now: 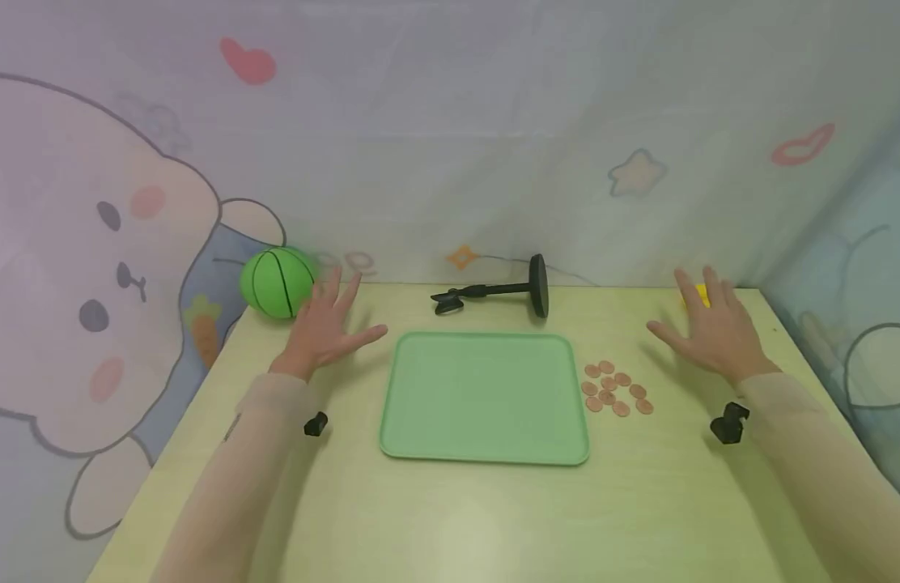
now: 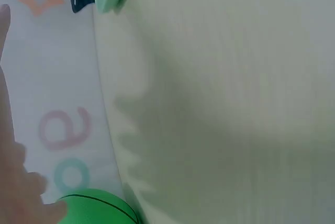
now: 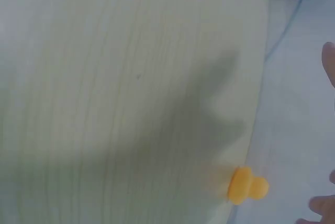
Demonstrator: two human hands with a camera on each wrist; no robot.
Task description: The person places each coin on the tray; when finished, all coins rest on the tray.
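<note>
My left hand [image 1: 322, 328] hovers over the table's left side, fingers spread, holding nothing. Just beyond it, a green ball with black lines [image 1: 278, 282] sits at the back left corner, partly behind the fingers in the head view. Over the right side, my right hand [image 1: 712, 332] is spread too and holds nothing. A small yellow object [image 3: 246, 186] with a rounded knob lies near the back edge, mostly hidden by those fingers in the head view. Between the hands lies a light green tray [image 1: 486, 397], and several copper-coloured coins [image 1: 608, 384] are scattered beside its right edge.
Behind the tray, a black stand with a round base [image 1: 539, 287] lies on its side, its clip end pointing left. A printed cloth [image 1: 450, 146] hangs along the back of the table [image 1: 464, 526]. Each wrist carries a small black device [image 1: 730, 423].
</note>
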